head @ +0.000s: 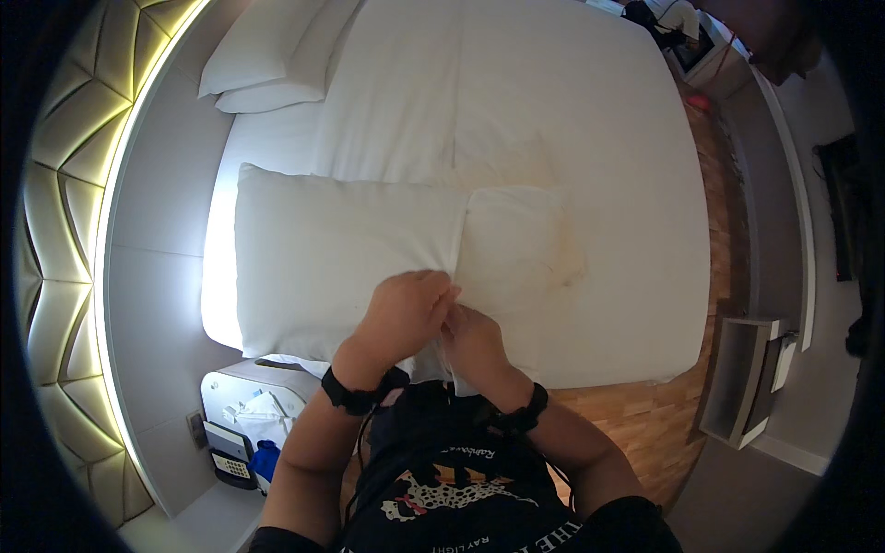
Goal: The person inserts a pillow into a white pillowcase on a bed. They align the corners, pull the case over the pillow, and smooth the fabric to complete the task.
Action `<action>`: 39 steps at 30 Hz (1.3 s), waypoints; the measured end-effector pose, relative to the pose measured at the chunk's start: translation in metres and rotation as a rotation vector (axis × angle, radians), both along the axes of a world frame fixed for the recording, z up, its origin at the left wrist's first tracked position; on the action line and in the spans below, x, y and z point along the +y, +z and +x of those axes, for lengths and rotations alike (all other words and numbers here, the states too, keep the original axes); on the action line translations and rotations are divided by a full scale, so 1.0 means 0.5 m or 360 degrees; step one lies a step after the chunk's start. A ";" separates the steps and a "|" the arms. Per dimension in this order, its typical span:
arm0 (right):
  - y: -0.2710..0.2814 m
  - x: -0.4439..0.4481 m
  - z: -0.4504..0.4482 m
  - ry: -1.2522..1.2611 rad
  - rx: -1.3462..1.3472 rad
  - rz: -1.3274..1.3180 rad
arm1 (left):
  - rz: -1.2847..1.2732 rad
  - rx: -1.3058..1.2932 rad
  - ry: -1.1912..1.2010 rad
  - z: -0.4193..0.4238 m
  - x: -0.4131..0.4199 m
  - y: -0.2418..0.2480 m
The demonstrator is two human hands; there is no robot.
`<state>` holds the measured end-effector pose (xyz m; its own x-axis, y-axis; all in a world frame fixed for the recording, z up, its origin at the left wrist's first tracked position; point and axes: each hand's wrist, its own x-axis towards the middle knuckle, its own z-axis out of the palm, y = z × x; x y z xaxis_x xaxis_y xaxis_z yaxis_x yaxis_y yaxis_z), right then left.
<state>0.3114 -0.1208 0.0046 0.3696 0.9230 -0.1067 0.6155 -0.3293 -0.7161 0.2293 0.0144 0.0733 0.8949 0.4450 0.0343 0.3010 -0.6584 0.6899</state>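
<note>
A white pillow (332, 242) in its pillowcase lies crosswise on the bed's near side. The loose open end of the pillowcase (511, 235) spreads flat to the right of the pillow. My left hand (408, 311) and my right hand (477, 345) meet at the pillow's right edge, close to my body, with bent fingers pinching the pillowcase fabric. The fingertips partly hide the gripped cloth. A white sheet (622, 207) covers the mattress, with yellowish-brown stains around the loose cloth.
Two more white pillows (256, 48) lie at the bed's far left. A white nightstand (221, 387) holds a telephone (231, 469), crumpled white paper or cloth (261, 415) and a blue item (265, 457). An open shelf unit (740, 380) stands right, beyond the wooden floor (622, 422).
</note>
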 end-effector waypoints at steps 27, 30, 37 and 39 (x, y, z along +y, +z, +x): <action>-0.030 -0.034 -0.056 0.0565 0.0638 0.0152 | 0.0012 0.0000 -0.0048 -0.097 -0.103 0.044; -0.117 -0.064 -0.074 0.0434 0.0593 0.0072 | -0.0025 0.0094 -0.0113 -0.097 -0.114 -0.048; 0.023 -0.063 0.105 0.0504 0.0167 -0.0432 | -0.0039 0.0174 0.0104 -0.123 -0.153 -0.166; 0.048 -0.032 0.123 0.0002 -0.0051 0.0003 | -0.0067 0.0294 0.0185 -0.119 -0.160 -0.159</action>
<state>0.3729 -0.1369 0.0288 0.3715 0.9238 -0.0927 0.6388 -0.3268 -0.6965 0.1700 -0.0656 -0.0062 0.8269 0.5431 -0.1461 0.4969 -0.5838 0.6420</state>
